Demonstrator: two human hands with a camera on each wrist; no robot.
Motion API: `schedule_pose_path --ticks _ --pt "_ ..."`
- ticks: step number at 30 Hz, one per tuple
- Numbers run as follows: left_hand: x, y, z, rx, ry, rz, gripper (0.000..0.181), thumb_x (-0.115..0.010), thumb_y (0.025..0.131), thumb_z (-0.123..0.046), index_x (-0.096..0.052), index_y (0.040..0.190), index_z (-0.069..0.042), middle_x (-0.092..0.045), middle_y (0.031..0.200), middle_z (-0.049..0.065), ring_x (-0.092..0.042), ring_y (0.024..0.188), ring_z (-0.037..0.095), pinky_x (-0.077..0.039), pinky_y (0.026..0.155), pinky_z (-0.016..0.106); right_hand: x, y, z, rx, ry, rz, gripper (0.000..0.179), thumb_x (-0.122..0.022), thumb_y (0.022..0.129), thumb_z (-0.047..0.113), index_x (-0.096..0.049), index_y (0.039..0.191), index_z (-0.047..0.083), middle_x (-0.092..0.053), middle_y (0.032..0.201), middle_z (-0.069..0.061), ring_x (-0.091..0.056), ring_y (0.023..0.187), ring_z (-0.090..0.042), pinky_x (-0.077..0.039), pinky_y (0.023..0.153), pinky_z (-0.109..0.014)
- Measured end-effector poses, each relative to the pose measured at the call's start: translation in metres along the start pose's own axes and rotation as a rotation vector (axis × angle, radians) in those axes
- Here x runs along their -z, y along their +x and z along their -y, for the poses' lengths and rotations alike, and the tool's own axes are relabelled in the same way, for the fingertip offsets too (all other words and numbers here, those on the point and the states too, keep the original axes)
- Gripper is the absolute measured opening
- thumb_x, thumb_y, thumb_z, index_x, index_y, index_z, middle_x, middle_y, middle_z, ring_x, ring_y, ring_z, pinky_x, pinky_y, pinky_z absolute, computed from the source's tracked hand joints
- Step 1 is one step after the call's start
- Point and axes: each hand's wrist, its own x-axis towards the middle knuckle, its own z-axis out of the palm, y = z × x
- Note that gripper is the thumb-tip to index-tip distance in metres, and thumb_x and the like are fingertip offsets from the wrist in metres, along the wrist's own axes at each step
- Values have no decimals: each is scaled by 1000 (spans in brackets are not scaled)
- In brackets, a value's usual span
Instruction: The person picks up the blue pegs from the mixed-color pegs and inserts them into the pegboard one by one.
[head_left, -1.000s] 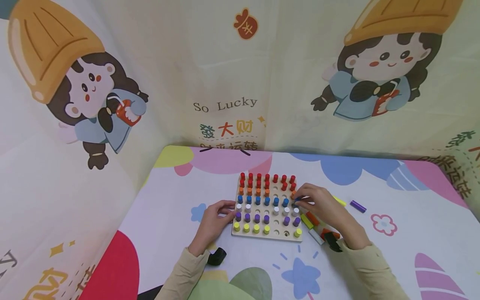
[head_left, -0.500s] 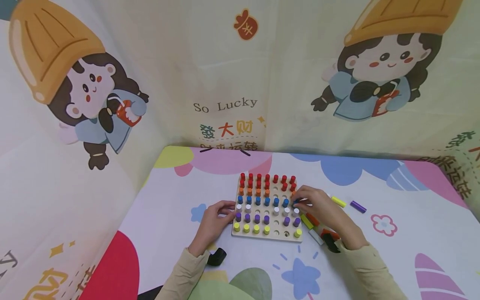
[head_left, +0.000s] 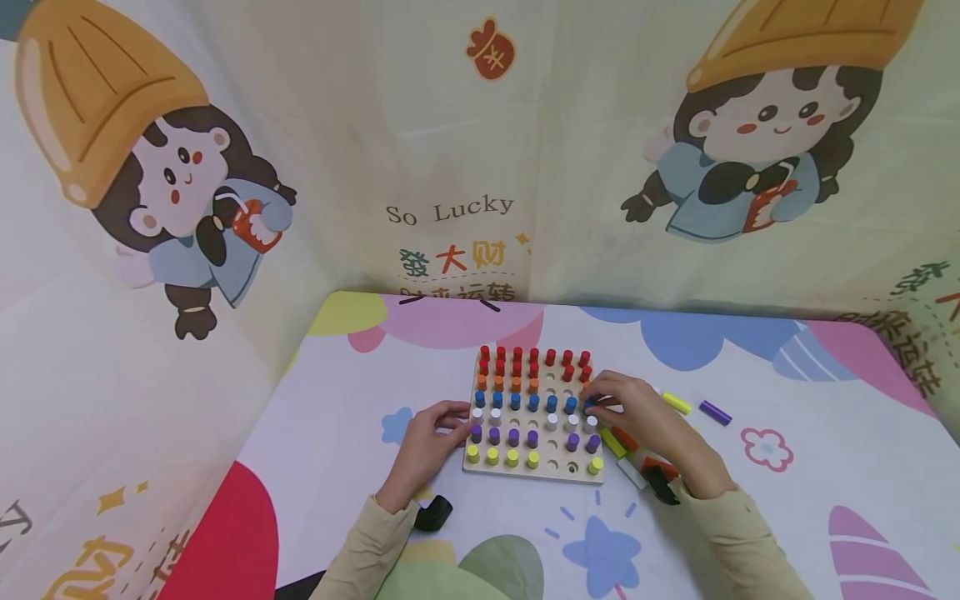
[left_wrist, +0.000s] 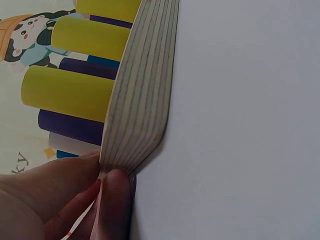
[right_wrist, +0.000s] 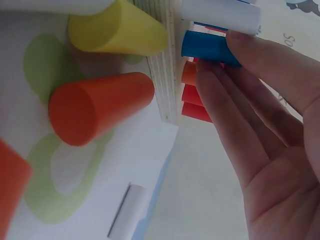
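A wooden pegboard (head_left: 517,476) carries rows of red, orange, blue, white, purple and yellow pegs, with several bare holes among them. At its left edge my left hand (head_left: 432,443) holds the board; in the left wrist view the fingertips (left_wrist: 116,192) press against the board's edge (left_wrist: 142,95). My right hand (head_left: 645,418) pinches a blue peg (right_wrist: 202,47) between thumb and fingers, at the right end of the blue row. That peg stands upright from the board, beside a white peg (right_wrist: 220,16). Its top is partly covered by the fingertips.
Loose pegs lie right of the board: a yellow peg (right_wrist: 120,30), an orange peg (right_wrist: 100,107), a white peg (head_left: 632,474), another yellow peg (head_left: 677,403) and a purple peg (head_left: 716,412). A patterned cloth (head_left: 360,367) covers the table, and a printed curtain (head_left: 450,142) hangs behind.
My right hand has come slightly down and left with the blue peg, which looked tilted before and is upright now. My left hand has stayed on the board's edge.
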Motion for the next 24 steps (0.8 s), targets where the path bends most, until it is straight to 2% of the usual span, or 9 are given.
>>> schedule_pose_path --ticks 8,17,24 --pt "1 3 2 -1 1 -1 31 -71 93 -20 -67 122 -11 -70 113 6 -68 91 15 -59 72 23 3 -2 4 -16 -32 -11 23 -76 86 5 -71 108 12 -67 105 -2 -70 96 -20 -59 83 -35" --pt "0 3 3 -5 -25 0 30 -71 93 -19 -67 121 -11 -71 107 6 -69 87 13 -59 70 22 5 -7 10 -17 -103 -35 25 -76 88 13 -71 113 12 -66 108 -1 -68 100 -20 -58 86 -39" --pt "2 0 1 -18 5 -19 29 -71 93 -20 -68 121 -12 -71 108 4 -68 88 13 -58 71 22 6 -10 15 -11 -89 -36 29 -75 89 13 -68 117 11 -65 113 -5 -67 103 -24 -58 87 -42"
